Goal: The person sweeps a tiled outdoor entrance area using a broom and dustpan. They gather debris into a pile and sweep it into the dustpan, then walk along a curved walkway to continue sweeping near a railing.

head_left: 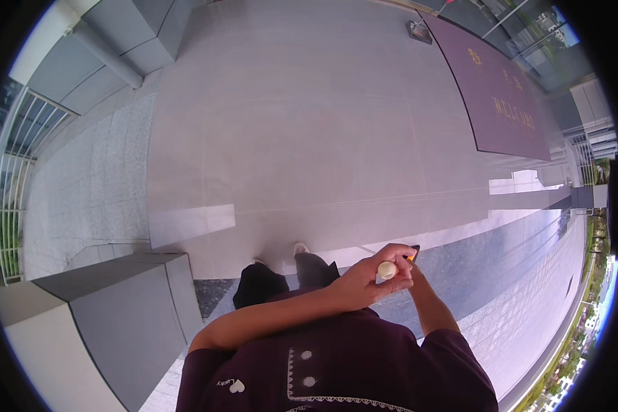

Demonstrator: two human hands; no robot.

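My left hand (361, 283) reaches across the front of my body to the right. Its fingers are curled round a stick whose pale, rounded end (386, 270) faces up at me; the rest of the stick is hidden below the hand. My right forearm (432, 302) comes up from the lower right and meets the left hand there. The right hand is mostly covered by the left, so its fingers do not show clearly. Beside the fingers sits a small black and orange thing (413, 254), too covered to name.
Smooth grey floor tiles (288, 130) stretch ahead of my shoes (301, 248). A purple doormat (494, 89) lies at the far right, with a small dark box-like object (419, 32) by its corner. At the left stand a grey block (127, 329) and a metal railing (17, 178).
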